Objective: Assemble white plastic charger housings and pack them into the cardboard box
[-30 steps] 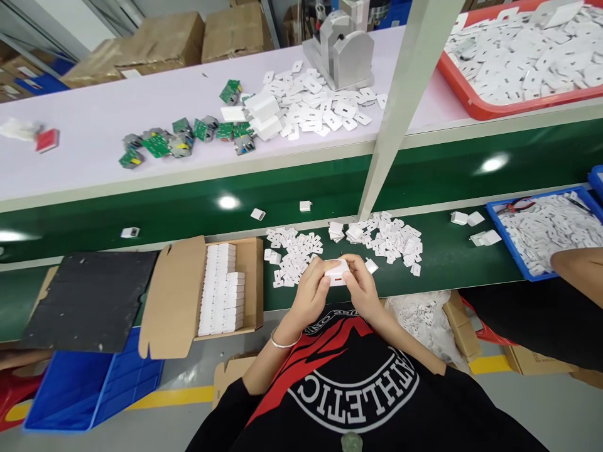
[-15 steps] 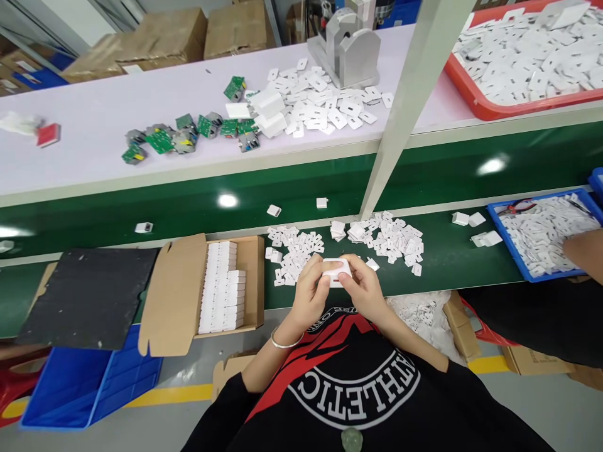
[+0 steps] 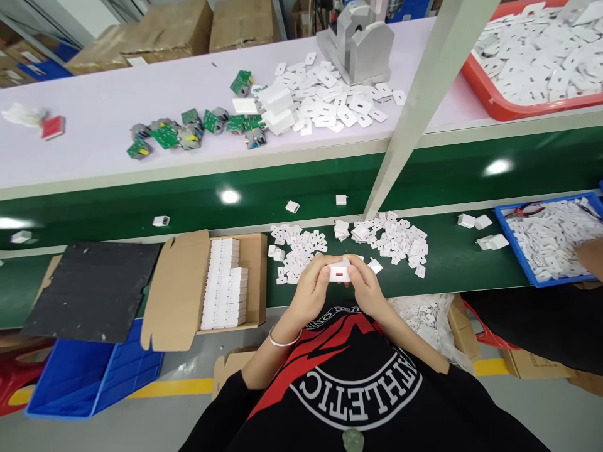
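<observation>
A small white charger block [image 3: 339,272] with an orange slot facing me sits between both hands, just above the near edge of the green bench. My left hand [image 3: 313,287], with a silver bangle on its wrist, grips its left side with curled fingers. My right hand [image 3: 366,285] pinches its right side. Two heaps of small white plastic plates [image 3: 391,241] lie on the bench right behind my hands. An open cardboard box [image 3: 252,276] with rows of white blocks stands to the left.
A green conveyor belt [image 3: 141,207] carries single white blocks. The pale shelf behind holds green circuit boards [image 3: 164,135], white plates and a grey metal fixture [image 3: 358,41]. A slanted post [image 3: 414,107] crosses the view. Another person's hand [image 3: 591,257] reaches at a blue bin [image 3: 521,254] on the right.
The white blocks on the belt have drifted to the right. The charger block has turned in my hands, its orange slot showing again. The other person's hand drew back toward the right edge.
</observation>
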The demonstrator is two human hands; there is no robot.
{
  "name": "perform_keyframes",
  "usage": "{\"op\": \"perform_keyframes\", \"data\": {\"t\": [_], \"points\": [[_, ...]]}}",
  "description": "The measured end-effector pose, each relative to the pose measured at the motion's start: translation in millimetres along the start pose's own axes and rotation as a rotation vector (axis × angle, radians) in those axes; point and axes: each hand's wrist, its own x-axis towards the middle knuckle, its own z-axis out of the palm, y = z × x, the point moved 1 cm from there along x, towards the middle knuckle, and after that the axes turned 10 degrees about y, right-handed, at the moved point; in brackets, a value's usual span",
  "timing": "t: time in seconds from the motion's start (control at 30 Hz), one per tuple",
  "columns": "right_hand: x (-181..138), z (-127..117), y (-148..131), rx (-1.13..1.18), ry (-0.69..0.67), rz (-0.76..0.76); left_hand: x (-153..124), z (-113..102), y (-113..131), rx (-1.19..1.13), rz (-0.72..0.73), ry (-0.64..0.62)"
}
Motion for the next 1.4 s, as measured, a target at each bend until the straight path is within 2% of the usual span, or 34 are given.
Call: {"op": "perform_keyframes", "data": {"t": [0.13,0.33,0.43,0.6,0.73,0.83,1.03,1.2,1.3,1.4], "points": [[-0.3,2.7,0.9,-0.021,0.000,-0.016,2.3,-2.4,-6.6,-0.022,0.000,-0.005],[2.8,10.0,11.4,0.010,-0.056,0.085,4.2,0.7,-14.1,-0.053,-0.104,0.050],[2.4,11.8,11.2,-0.011,-0.055,0.092,3.1,0.7,-15.5,-0.039,-0.108,0.052],[0.8,11.4,2.2,-0.034,-0.014,0.016,2.1,-2.7,-19.0,-0.035,0.038,0.049],[2.5,10.8,0.5,0.014,-0.102,-0.013,2.8,-8.0,-23.4,-0.012,0.166,0.067],[3.3,11.9,5.7,0.028,-0.107,-0.010,3.4,-11.3,-26.1,0.005,0.192,0.079],[3.9,17.9,10.1,-0.144,0.005,-0.139,3.3,-10.6,-34.8,-0.160,0.071,0.058],[10.9,25.3,0.5,-0.275,-0.012,-0.301,7.8,-17.3,-54.0,-0.361,-0.124,0.119],[16.2,27.2,0.1,-0.335,-0.009,-0.411,9.0,-30.6,-60.0,-0.333,-0.108,0.159],[22.1,30.0,8.5,-0.416,-0.063,-0.467,4.2,-37.7,-59.9,-0.244,-0.120,0.086]]}}
